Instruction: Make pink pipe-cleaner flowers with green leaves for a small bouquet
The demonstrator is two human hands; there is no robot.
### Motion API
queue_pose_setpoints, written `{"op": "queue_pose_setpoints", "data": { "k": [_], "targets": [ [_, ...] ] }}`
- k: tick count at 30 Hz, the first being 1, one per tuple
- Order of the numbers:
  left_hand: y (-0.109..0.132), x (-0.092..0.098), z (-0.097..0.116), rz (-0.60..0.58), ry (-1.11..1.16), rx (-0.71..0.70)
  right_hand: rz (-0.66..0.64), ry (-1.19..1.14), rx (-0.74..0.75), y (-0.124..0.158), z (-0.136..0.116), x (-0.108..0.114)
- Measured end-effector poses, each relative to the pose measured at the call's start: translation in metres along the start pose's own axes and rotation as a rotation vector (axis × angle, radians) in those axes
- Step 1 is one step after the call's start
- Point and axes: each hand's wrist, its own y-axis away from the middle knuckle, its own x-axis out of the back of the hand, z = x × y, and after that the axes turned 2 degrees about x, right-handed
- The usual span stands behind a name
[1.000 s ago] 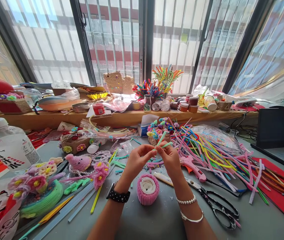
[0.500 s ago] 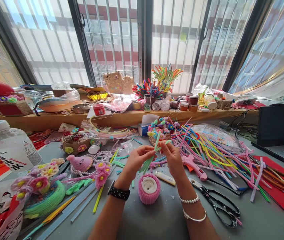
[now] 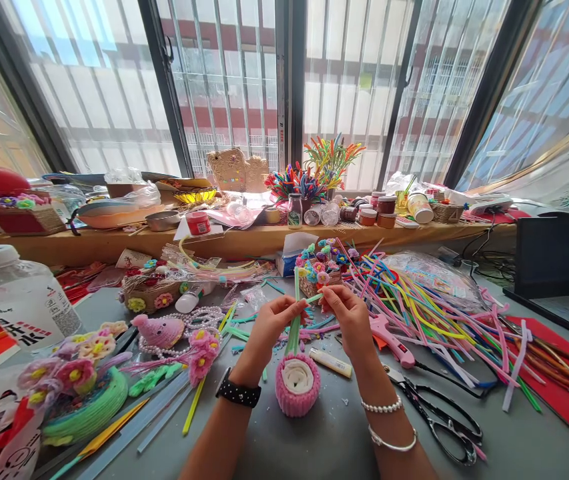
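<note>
The grey table is the setting, with the pink pot as the centre of the clock. A large heap of coloured fuzzy sticks spreads toward two o'clock, and scissors lie at three. The left hand is at eleven o'clock and the right hand between one and two, both raised over the table. The pink glue gun rests past the right hand, a little after two. The pink pot stands upright, a white roll inside it.

The green strips are at twelve o'clock, between the hands and the pot. The left thumb and fingers pinch the bundle; the right thumb and fingertips pinch a short green end. Half a second ago the bundle slanted and a curled end rose by the right hand — now it stands almost straight, and that end stretches fairly flat between the two pinches. This suggests the crossing piece is being pulled snug — shaping still under way, by my judgement. Whether the lower ends touch the pot's far rim, I cannot tell.
</note>
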Motion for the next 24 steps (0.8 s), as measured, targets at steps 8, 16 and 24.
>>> {"op": "queue_pose_setpoints", "data": {
  "k": [8,16,24],
  "targets": [
    [-0.002,0.004,-0.001,0.182,0.187,-0.109,-0.102,0.159,-0.077,0.004,-0.002,-0.006],
    [0.000,0.004,0.001,0.280,0.226,-0.165,-0.201,0.080,-0.247,0.006,-0.001,-0.012],
    [0.002,-0.001,0.000,0.181,0.393,-0.194,-0.430,-0.127,-0.442,0.008,0.001,-0.013]
  ]
}}
